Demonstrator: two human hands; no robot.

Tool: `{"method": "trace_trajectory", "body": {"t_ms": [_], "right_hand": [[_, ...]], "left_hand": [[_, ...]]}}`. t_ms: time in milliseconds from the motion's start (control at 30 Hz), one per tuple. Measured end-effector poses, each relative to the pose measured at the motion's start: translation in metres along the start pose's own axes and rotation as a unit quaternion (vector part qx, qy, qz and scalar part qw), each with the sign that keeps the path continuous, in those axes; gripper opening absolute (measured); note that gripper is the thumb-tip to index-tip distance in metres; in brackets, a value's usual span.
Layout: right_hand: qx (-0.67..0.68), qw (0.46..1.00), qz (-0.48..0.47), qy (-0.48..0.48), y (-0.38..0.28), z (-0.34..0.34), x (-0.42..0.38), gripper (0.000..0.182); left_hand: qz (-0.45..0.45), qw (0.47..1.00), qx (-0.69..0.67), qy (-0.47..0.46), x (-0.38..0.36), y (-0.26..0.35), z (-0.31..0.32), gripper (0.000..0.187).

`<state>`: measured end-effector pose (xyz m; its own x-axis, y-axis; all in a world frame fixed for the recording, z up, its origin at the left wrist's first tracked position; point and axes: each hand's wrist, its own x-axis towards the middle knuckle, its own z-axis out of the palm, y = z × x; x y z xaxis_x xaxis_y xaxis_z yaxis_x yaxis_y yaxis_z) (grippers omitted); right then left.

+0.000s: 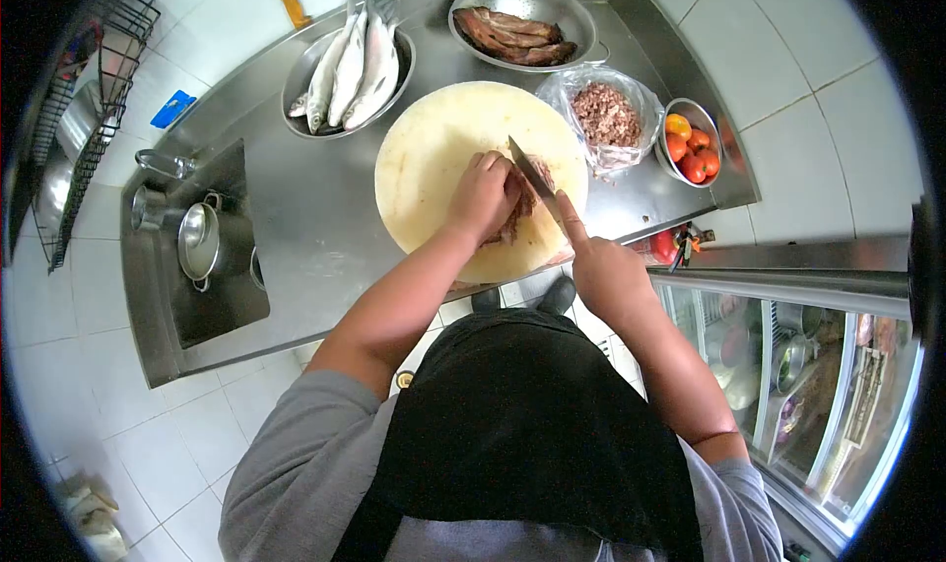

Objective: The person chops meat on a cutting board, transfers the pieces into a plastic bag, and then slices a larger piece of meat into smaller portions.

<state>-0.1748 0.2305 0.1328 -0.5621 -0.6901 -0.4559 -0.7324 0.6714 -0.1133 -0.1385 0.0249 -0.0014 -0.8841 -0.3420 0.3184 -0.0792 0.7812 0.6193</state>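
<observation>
On the round cutting board, my left hand presses with curled fingers on a piece of dark reddish-brown meat. My right hand grips a kitchen knife, index finger stretched along its spine. The blade lies across the meat, close to my left fingertips, its tip pointing away from me. Part of the meat is hidden under my left hand and the blade. Just beyond the board's right edge sits a clear plastic bag of chopped brown meat.
Behind the board stand a bowl of whole fish and a metal colander with dark meat strips. A bowl of tomatoes is at right. The sink at left holds a pot. A glass-fronted fridge is right.
</observation>
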Motion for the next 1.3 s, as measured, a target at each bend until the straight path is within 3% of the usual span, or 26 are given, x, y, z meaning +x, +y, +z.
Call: {"method": "trace_trajectory", "body": {"t_ms": [133, 233, 300, 500, 700, 800, 933, 1000, 1100, 1300], "right_hand": [[0.000, 1.000, -0.008, -0.018, -0.006, 0.001, 0.006, 0.087], [-0.002, 0.999, -0.030, 0.018, -0.002, 0.021, 0.025, 0.088], [0.051, 0.997, -0.030, 0.057, 0.003, 0.036, 0.043, 0.090], [0.032, 0.999, 0.014, -0.016, 0.003, 0.036, 0.008, 0.092], [0.024, 0.999, -0.013, 0.032, -0.002, 0.037, 0.033, 0.091], [0.005, 0.999, -0.016, 0.042, -0.004, 0.022, 0.023, 0.091], [0.014, 0.999, -0.014, 0.046, -0.011, 0.018, 0.021, 0.090], [0.030, 0.999, -0.012, 0.032, -0.007, 0.024, 0.027, 0.090], [0.006, 0.999, 0.013, -0.039, -0.006, -0.001, 0.002, 0.090], [0.023, 1.000, -0.006, -0.001, -0.009, 0.034, 0.035, 0.087]], "left_hand": [[-0.002, 0.999, 0.035, -0.023, -0.001, -0.005, 0.001, 0.021], [-0.009, 0.999, 0.040, -0.033, 0.000, -0.007, 0.007, 0.023], [-0.004, 0.999, 0.040, -0.002, 0.002, -0.004, 0.008, 0.013], [0.018, 0.999, 0.047, 0.018, -0.001, -0.005, 0.010, 0.012], [-0.015, 0.999, 0.034, -0.006, 0.000, -0.004, 0.008, 0.014], [-0.013, 0.998, 0.033, 0.058, -0.002, 0.002, 0.008, 0.016], [-0.025, 1.000, 0.006, 0.015, -0.001, 0.003, 0.005, 0.017], [-0.029, 0.998, 0.061, -0.022, 0.001, -0.005, 0.009, 0.017], [-0.049, 0.997, 0.050, -0.033, 0.000, -0.004, 0.008, 0.018], [-0.044, 0.998, 0.046, -0.007, -0.001, -0.007, 0.012, 0.023]]}}
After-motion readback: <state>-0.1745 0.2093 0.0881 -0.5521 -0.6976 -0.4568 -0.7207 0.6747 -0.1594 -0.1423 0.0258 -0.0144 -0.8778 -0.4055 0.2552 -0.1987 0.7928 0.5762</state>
